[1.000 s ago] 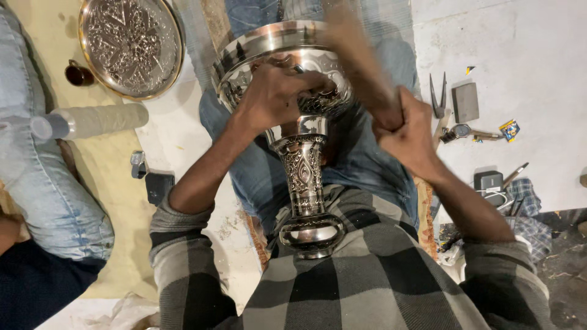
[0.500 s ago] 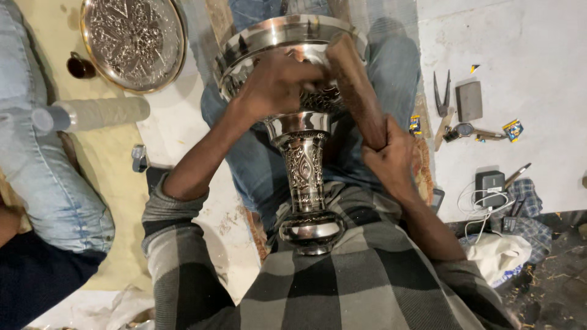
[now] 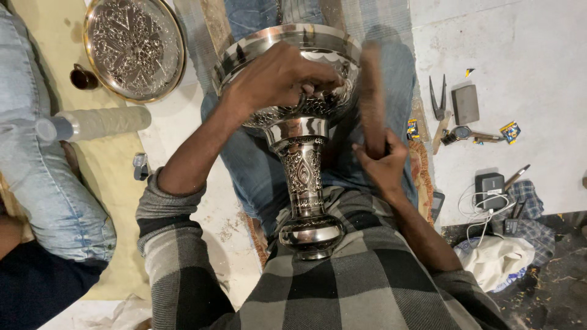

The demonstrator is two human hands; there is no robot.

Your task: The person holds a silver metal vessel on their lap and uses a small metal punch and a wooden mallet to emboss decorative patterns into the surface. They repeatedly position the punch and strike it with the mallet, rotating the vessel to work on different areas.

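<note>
Embossed silver goblet (image 3: 299, 146) lies across my lap, foot against my shirt. Left hand (image 3: 275, 79) clamps a small tool on the bowl; right hand (image 3: 382, 165) grips a wooden mallet (image 3: 371, 91). Stem patterned, bowl partly worked. Mallet now swung clear, no longer crossing the bowl.

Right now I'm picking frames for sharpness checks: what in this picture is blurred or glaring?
Head view: the wooden stick in the right hand is smeared by motion blur; the left hand and the engraved metal vase are sharp; bright glare runs along the vase's rim and foot; wide-angle bending shows at the edges.
</note>
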